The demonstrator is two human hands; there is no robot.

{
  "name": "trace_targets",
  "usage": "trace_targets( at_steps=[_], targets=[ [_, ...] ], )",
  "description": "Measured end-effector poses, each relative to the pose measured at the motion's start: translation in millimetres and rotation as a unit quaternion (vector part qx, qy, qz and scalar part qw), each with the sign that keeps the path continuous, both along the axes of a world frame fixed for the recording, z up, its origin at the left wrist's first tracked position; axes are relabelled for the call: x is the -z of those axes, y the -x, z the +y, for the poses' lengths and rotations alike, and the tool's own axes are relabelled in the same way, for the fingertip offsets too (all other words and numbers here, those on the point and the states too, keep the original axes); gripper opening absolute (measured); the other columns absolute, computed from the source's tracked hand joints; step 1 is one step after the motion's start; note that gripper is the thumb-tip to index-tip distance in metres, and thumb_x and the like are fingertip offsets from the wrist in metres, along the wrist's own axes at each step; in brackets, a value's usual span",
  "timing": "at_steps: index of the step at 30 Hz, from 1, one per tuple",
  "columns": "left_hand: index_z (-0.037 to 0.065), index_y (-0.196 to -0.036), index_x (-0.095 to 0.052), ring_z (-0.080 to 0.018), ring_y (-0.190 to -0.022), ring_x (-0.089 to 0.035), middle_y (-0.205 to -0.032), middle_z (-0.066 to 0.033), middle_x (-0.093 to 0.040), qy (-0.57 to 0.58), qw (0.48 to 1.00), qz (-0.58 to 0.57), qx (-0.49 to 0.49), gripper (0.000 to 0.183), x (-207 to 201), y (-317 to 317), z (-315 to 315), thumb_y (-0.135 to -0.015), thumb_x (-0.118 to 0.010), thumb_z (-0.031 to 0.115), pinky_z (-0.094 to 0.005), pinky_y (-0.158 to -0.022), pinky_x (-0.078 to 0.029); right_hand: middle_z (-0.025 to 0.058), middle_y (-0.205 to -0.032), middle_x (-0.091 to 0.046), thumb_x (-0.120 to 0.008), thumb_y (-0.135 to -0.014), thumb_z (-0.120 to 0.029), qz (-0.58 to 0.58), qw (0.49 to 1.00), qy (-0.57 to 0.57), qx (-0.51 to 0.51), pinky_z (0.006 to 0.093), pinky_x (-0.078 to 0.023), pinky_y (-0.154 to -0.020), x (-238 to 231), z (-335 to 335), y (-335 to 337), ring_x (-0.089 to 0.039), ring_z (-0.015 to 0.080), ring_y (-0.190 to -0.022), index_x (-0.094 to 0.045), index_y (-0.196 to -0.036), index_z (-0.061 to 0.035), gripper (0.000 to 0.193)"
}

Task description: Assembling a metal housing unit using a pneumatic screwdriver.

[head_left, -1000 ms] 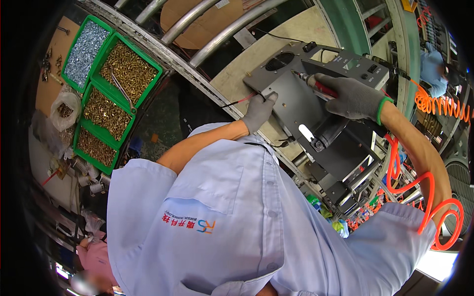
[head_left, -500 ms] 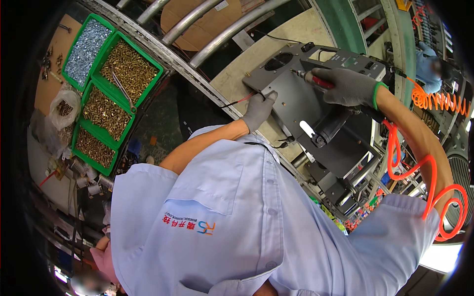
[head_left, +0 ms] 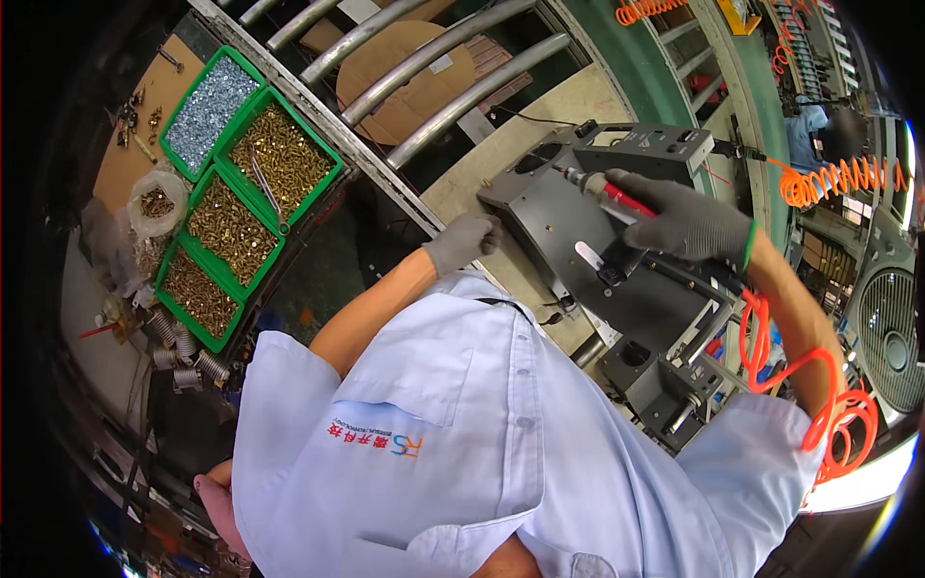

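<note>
Holds the bare left forearm [head_left: 379, 306] forward from the torso [head_left: 434, 376], with the grey-gloved left hand [head_left: 464, 243] curled into a loose fist. Bends the right arm [head_left: 788, 301] outward, then inward toward the wrist, with the gloved right hand [head_left: 686, 222] closed in a grip.

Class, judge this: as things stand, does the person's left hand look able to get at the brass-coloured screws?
Probably yes: the left hand appears to hold no tool, and nothing tall seems to stand between it and the brass-coloured screws in their open green bins.

The dark casing [head_left: 525, 197] looks matt metal, the rollers [head_left: 462, 103] glossy metal.
</note>
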State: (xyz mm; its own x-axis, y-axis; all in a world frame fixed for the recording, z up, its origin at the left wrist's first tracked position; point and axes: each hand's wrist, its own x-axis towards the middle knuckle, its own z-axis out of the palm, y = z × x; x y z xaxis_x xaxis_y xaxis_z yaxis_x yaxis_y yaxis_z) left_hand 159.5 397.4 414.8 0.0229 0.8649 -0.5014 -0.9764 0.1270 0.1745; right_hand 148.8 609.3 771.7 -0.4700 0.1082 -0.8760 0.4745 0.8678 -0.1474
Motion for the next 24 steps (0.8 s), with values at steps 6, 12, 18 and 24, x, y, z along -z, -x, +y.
trace_targets(
  at_steps=[6, 12, 18, 24],
  targets=[
    [-0.006, -0.115, -0.049, -0.0118, -0.071, -0.051, -0.092, -0.008, -0.056, 0.004, 0.998, 0.055, -0.038, 0.024, -77, 42, -5, -0.101, -0.039, 0.011, -0.022, -0.057, -0.042, 0.0207, -0.135, -0.052, -0.063, -0.08, -0.018, 0.055, 0.981, 0.097, 0.16, 0.0325, -0.037, -0.104, -5, -45, -37, -0.052, 0.0257, -0.124, -0.031, -0.148, -0.0079, 0.077],
    [-0.001, -0.112, -0.055, -0.0065, -0.065, -0.045, -0.083, -0.0013, -0.053, -0.073, 0.996, 0.025, -0.052, 0.031, -59, 47, 1, -0.102, -0.045, 0.026, -0.0182, -0.051, -0.036, 0.0216, -0.135, -0.052, -0.064, -0.081, -0.02, 0.06, 0.982, 0.072, 0.165, 0.0328, -0.039, -0.103, 2, -72, -57, -0.054, 0.0281, -0.123, -0.031, -0.148, -0.0078, 0.075],
    [0.0, -0.104, -0.057, -0.0047, -0.059, -0.034, -0.073, 0.0031, -0.042, -0.064, 0.996, -0.032, -0.057, 0.025, -68, 52, 7, -0.1, -0.05, 0.024, -0.0169, -0.046, -0.027, 0.0267, -0.101, -0.063, -0.059, -0.082, -0.022, 0.106, 0.977, 0.07, 0.17, 0.0353, -0.049, -0.086, 10, -78, -74, -0.065, 0.0346, -0.094, -0.031, -0.147, -0.0105, 0.072],
    [0.001, -0.102, -0.058, -0.0044, -0.054, -0.034, -0.073, 0.0017, -0.047, -0.099, 0.995, -0.011, -0.013, 0.025, -59, 51, 5, -0.097, -0.057, 0.025, -0.0167, -0.041, -0.025, 0.0244, -0.096, -0.064, -0.059, -0.082, -0.023, 0.128, 0.978, 0.082, 0.141, 0.0347, -0.05, -0.084, 9, -75, -77, -0.066, 0.0311, -0.09, -0.032, -0.147, -0.0109, 0.071]
  ],
)
